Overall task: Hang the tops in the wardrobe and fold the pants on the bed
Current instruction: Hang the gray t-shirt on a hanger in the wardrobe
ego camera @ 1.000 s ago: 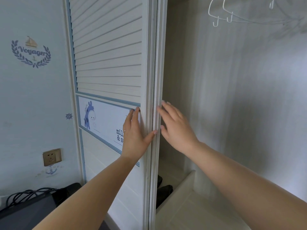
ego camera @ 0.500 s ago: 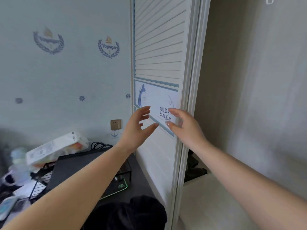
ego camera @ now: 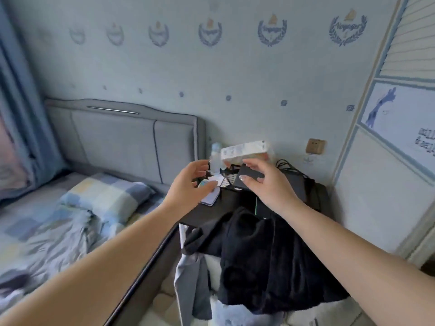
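Note:
A pile of dark clothes [ego camera: 266, 252] hangs over the near edge of a black bedside table [ego camera: 226, 203], with a grey garment [ego camera: 188, 281] drooping below it on the left. My left hand [ego camera: 188, 187] and my right hand [ego camera: 266, 184] are raised side by side above the table, fingers loosely spread, holding nothing. The bed [ego camera: 47, 229] with a checked pillow [ego camera: 103, 196] lies to the left. The wardrobe door [ego camera: 397, 128] with slats and a cartoon panel stands at the right edge.
The table top carries a white box [ego camera: 244, 150], a clear bottle [ego camera: 215, 155], a wire rack, cables and a phone-like item [ego camera: 210, 197]. A wall socket [ego camera: 315, 147] sits behind. A grey padded headboard [ego camera: 131, 137] and blue curtain [ego camera: 21, 114] lie left.
The view has swung left from the wardrobe door to the bedside table and bed. Both hands have left the door and now hover over the table.

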The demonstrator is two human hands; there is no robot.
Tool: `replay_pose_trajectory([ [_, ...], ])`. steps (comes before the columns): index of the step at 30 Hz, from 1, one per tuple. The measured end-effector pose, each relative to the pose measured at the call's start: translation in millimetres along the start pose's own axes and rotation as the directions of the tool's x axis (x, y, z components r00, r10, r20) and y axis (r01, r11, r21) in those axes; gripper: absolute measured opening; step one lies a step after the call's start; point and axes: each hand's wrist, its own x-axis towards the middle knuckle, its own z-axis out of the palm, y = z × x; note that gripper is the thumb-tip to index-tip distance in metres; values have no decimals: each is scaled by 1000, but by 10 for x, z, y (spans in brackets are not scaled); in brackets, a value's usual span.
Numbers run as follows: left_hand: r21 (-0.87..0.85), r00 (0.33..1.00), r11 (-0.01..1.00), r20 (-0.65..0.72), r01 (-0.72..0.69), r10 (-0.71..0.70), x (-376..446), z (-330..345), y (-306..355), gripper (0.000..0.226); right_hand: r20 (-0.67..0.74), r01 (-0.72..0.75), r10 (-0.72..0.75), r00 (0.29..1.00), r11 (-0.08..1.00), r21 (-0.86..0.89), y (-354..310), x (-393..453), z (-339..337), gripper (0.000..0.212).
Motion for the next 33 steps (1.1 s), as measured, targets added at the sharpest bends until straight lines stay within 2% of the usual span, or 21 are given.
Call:
replay_pose_trajectory([
  [5, 55, 970, 985, -190, 165, -152, -626, -1012, -390, 47, 230, 54, -89, 969, 987, 154, -463, 113, 1133, 31],
  [9, 95, 910, 944, -313, 315, -272, -1198, -1724, -704, 43, 376, 86, -170, 911, 969, 230, -838, 89, 2042, 36],
  [15, 86, 784, 857, -459, 508, -419, -2055, -2856, -1217, 40, 590, 58, -243, 770, 948, 313, -1474, -35, 3517, 34],
  [22, 74, 664, 780, -578, 621, -474, -2749, -4124, -1740, 30, 697, 71, -285, 659, 945, 319, -2107, -56, 4933, 35],
  [27, 7, 528, 711, -675, 703, -516, -3095, -4848, -2068, 37, 763, 70, -290, 578, 949, 308, -2420, -73, 5724, 35],
  [29, -16, 489, 690, -694, 723, -528, -3179, -5004, -2170, 37, 785, 66, -291, 547, 950, 306, -2484, -72, 5935, 35],
  [33, -95, 366, 627, -741, 773, -563, -3345, -5308, -2523, 34, 828, 97, -308, 468, 949, 299, -2620, 36, 6540, 37],
])
